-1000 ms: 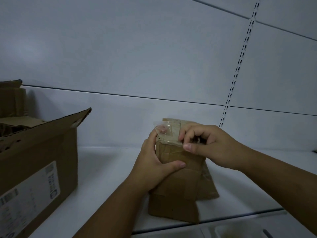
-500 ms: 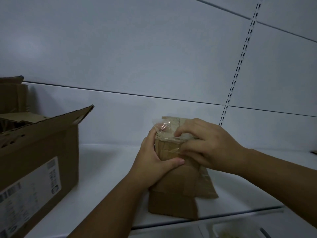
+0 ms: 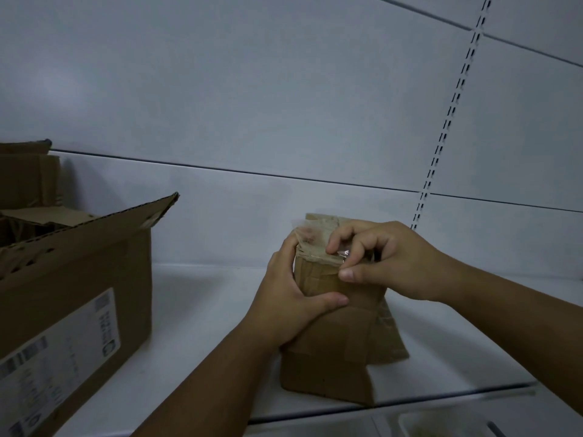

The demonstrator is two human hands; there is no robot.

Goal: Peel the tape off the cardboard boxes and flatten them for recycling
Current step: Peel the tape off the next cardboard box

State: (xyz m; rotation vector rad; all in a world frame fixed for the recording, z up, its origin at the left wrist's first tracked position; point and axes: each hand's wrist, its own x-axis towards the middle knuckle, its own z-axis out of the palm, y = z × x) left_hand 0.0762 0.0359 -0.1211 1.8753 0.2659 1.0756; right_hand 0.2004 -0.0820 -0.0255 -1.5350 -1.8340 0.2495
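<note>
Right-hand fingertips (image 3: 332, 247): curled down onto the clear tape (image 3: 315, 239) along the top edge of the small cardboard box (image 3: 331, 351). The thumb sits just below on the near face, so the tape is pinched between thumb and fingers. A loose, crinkled flap of tape stands up at the box's top left corner.

Right hand (image 3: 388, 260): knuckles up, over the top right of the box, with the forearm coming in from the near right.

Left hand (image 3: 290, 298): grasps the box from its left side. The thumb lies across the near face and the fingers wrap round the far side, mostly hidden.

Small cardboard box: upright on the white shelf (image 3: 205, 310), near its front edge and right of centre. A flap splays out at its lower right, and further tape strips show on the near face.

Large open carton (image 3: 79, 294): on the shelf at the left, well apart from the small box. Its flap is raised, a white label (image 3: 63, 357) is on its near face, and cardboard pieces lie inside.

Far side: pale wall panels with a slotted upright (image 3: 454, 105) at the right.
</note>
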